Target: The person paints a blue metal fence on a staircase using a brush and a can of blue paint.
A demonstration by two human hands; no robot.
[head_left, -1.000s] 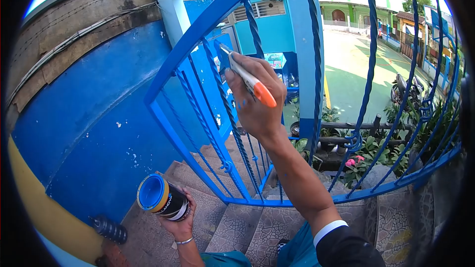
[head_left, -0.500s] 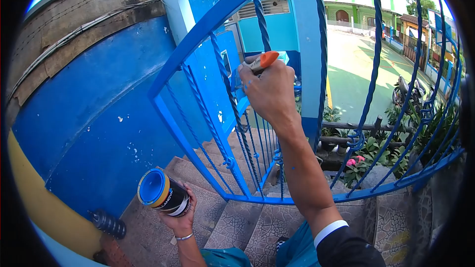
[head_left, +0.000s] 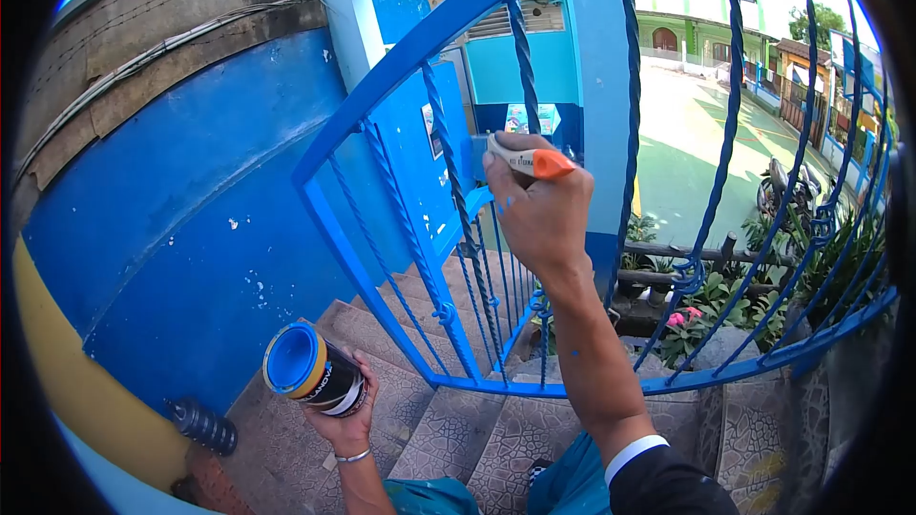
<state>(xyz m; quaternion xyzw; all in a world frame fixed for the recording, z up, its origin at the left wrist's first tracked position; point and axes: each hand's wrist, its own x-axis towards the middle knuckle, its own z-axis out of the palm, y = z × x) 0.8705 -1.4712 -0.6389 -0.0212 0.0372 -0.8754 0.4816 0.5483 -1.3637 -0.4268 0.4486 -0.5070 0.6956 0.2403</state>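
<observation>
My right hand [head_left: 546, 205] is closed round a paintbrush [head_left: 544, 164] with a pale handle and an orange tip. Its bristle end points left, close to the twisted bars of the blue metal railing [head_left: 329, 138], and is mostly hidden by my fingers. Blue specks of paint mark the hand and forearm. Low on the left, my left hand [head_left: 345, 413] grips a paint can [head_left: 329, 383] with a black and yellow label. The can is lidless, tilted a little, and shows blue paint inside. Some railing bars look dark, others bright blue.
Stone-patterned steps [head_left: 448, 434] run down beneath the railing. A blue wall [head_left: 191, 219] stands to the left, with a dark ribbed object [head_left: 202, 427] at its foot. Plants with pink flowers [head_left: 682, 317] grow beyond the railing, and a green court [head_left: 711, 162] lies farther off.
My right hand has shifted slightly right and down, and the brush has turned so its orange tip now points right. The left hand still holds the can in nearly the same place.
</observation>
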